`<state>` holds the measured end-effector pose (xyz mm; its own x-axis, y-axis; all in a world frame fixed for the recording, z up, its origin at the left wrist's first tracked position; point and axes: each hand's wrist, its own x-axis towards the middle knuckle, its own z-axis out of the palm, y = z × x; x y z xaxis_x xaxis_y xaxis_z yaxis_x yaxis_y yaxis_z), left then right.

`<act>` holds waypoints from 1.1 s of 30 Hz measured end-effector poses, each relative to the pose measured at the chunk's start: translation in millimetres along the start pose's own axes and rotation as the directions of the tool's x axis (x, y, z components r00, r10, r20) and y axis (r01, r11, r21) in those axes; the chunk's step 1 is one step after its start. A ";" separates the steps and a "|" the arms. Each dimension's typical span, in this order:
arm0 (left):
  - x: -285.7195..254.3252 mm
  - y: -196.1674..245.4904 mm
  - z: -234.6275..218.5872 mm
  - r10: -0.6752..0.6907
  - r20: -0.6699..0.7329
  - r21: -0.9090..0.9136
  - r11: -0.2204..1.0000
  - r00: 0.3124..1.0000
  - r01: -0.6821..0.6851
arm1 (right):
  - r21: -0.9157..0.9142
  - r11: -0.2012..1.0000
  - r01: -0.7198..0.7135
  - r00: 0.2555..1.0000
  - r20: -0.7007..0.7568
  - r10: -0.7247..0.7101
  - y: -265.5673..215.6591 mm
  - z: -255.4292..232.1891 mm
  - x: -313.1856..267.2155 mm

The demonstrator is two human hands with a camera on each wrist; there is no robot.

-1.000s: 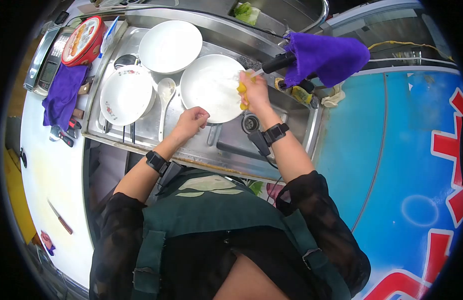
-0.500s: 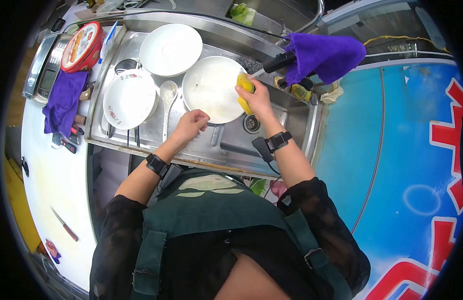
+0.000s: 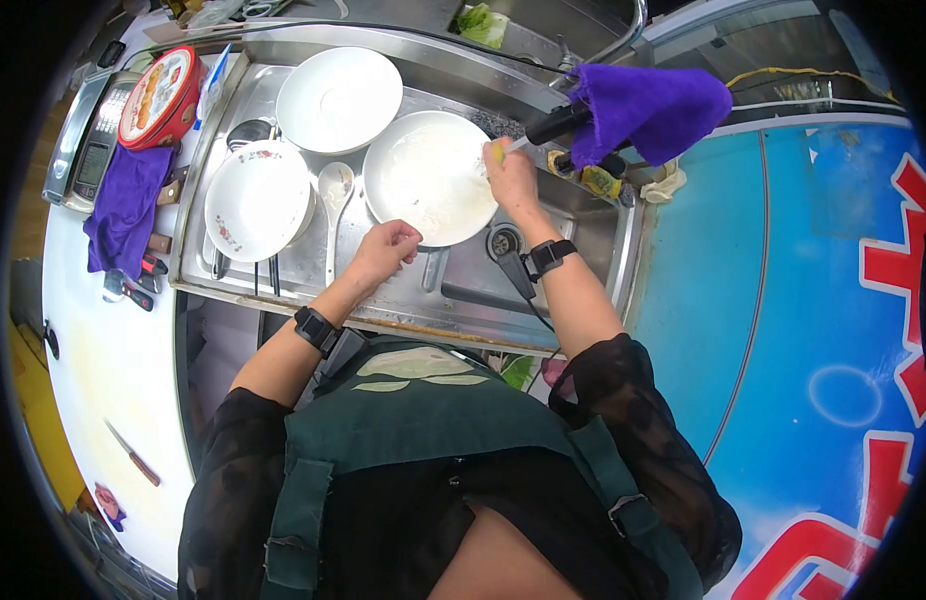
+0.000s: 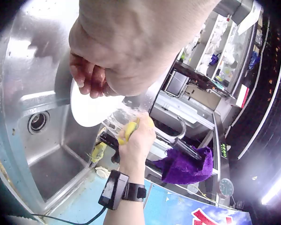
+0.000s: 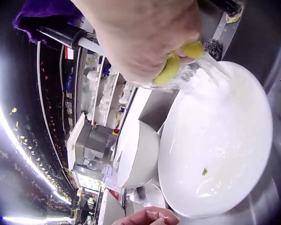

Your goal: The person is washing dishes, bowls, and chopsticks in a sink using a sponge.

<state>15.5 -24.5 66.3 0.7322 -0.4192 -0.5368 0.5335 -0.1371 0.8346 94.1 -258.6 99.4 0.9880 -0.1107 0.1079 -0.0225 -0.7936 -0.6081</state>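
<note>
My left hand (image 3: 381,252) grips the near-left rim of a round white dish (image 3: 423,185) with curled fingers (image 4: 86,77). The dish sits in the steel sink, its inside wet, with a small green scrap near the lower part in the right wrist view. At its right edge my right hand (image 3: 513,182) squeezes a yellow sponge (image 5: 171,68) under the tap's spout (image 3: 523,142). Water streams off the sponge into the dish, splashing white.
A white bowl (image 3: 340,100), a flower-patterned bowl (image 3: 255,200) and a white spoon (image 3: 333,225) lie left in the sink (image 3: 403,300). A purple cloth (image 3: 653,110) drapes the tap. A knife (image 3: 133,455) lies on the white counter at left.
My right hand has moved slightly up with the sponge, back under the spout; half a second ago no splash showed. The left hand stays at the dish's rim.
</note>
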 end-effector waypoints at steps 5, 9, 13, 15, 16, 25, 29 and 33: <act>0.9 -1.0 0.7 -0.006 -0.007 -0.004 1.000 1.000 0.006 | 0.176 0.977 -0.119 0.993 0.000 0.121 5.5 2.7 2.3; 0.5 -0.3 0.3 -0.011 -0.008 -0.006 1.000 1.000 0.011 | 0.607 0.614 -0.505 0.861 0.302 0.410 19.6 -6.1 5.2; 2.3 -1.4 -0.2 -0.008 -0.011 -0.020 1.000 1.000 0.008 | 0.795 0.202 -0.572 0.818 0.534 0.214 8.6 -20.9 0.6; 2.4 0.1 0.8 -0.014 -0.013 -0.016 1.000 1.000 0.014 | 0.810 0.221 -0.543 0.837 0.502 0.216 -2.1 -21.7 -2.9; 2.4 0.5 1.4 -0.015 -0.012 -0.015 1.000 1.000 0.015 | 0.822 0.306 -0.481 0.876 0.461 0.141 -1.7 -19.9 -4.1; 1.8 1.5 2.0 -0.019 -0.010 -0.010 1.000 1.000 0.019 | 0.830 0.049 -0.555 0.824 0.541 0.170 22.7 -13.9 -6.6; -0.8 1.5 4.8 -0.024 -0.001 -0.014 1.000 1.000 0.024 | 0.738 -0.454 -0.500 0.813 0.580 0.046 0.4 -23.0 -2.0; -0.9 -0.1 8.1 -0.014 0.007 -0.023 1.000 1.000 0.014 | 0.790 -0.470 -0.395 0.874 0.480 0.072 -8.7 -11.3 12.9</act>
<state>11.4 -31.3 67.8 0.7220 -0.4231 -0.5474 0.5534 -0.1218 0.8240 105.3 -260.0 115.0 0.9355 0.1332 -0.3272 -0.2588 0.8890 -0.3779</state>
